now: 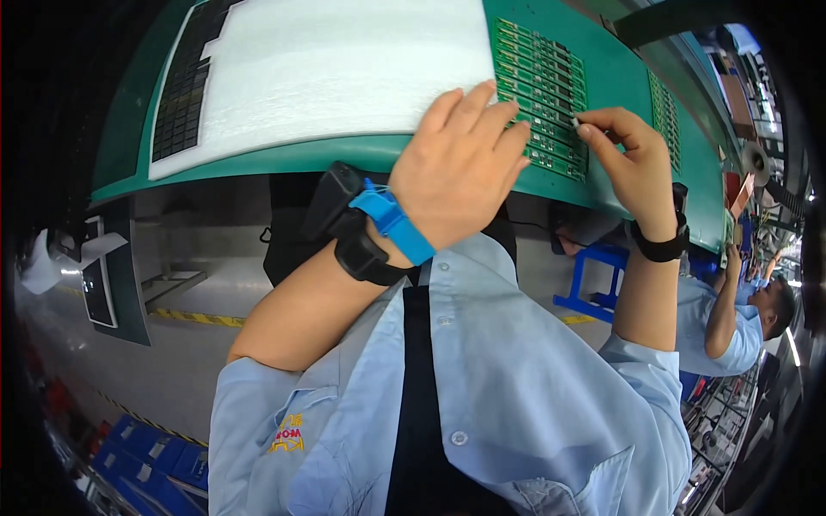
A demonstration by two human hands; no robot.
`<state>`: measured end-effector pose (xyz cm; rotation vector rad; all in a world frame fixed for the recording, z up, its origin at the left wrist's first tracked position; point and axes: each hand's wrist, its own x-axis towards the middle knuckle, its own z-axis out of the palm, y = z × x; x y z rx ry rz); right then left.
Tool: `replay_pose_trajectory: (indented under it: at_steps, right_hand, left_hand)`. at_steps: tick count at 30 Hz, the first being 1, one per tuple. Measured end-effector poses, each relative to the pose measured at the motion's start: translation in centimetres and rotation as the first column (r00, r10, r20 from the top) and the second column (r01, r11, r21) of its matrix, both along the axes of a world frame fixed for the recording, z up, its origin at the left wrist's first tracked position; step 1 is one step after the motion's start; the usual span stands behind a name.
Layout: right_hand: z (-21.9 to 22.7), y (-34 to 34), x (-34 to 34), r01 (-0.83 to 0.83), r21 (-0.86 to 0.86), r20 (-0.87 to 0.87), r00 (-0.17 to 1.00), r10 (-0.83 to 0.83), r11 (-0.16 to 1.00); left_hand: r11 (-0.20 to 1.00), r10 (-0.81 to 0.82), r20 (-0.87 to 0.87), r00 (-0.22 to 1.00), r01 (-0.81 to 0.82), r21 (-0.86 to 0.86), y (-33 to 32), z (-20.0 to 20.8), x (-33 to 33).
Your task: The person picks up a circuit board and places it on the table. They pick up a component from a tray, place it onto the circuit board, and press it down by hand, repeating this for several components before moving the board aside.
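Note:
A panel of green circuit boards (542, 99), joined in narrow strips with small parts on them, lies on the green table mat. My left hand (465, 168) rests palm down with fingers stretched, its fingertips over the panel's left edge. At the panel's right edge my right hand (635, 159) pinches a small pale piece (576, 123) between thumb and forefinger; it is too small for me to tell its kind. Left of the panel is a white foam sheet (344, 69), with rows of small black rectangular pieces (182, 112) along its left side.
Another green board panel (664, 120) lies farther right on the green mat (615, 86). A blue stool (594, 279) stands beneath the table edge. To the right sits a co-worker in a blue shirt (723, 335). Blue bins (146, 456) are on the floor at lower left.

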<state>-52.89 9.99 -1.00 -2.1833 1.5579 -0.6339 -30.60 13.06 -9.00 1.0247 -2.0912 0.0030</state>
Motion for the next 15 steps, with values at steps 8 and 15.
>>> replay_pose_trajectory:
  at_steps: [8, 15]
  right_hand:
    - [-1.9, 0.8, 0.2, -0.062, -0.152, -0.067, 0.996, 0.052, 0.986]
    - [-1.9, 0.9, 0.4, -0.219, -0.347, -0.243, 0.960, 0.138, 0.912]
  left_hand:
    - [0.999, 0.039, 0.072, 0.997, -0.040, 0.002, 0.1, 0.2, -0.3]
    - [0.999, 0.041, 0.071, 0.997, -0.041, -0.002, 0.1, 0.3, -0.3]
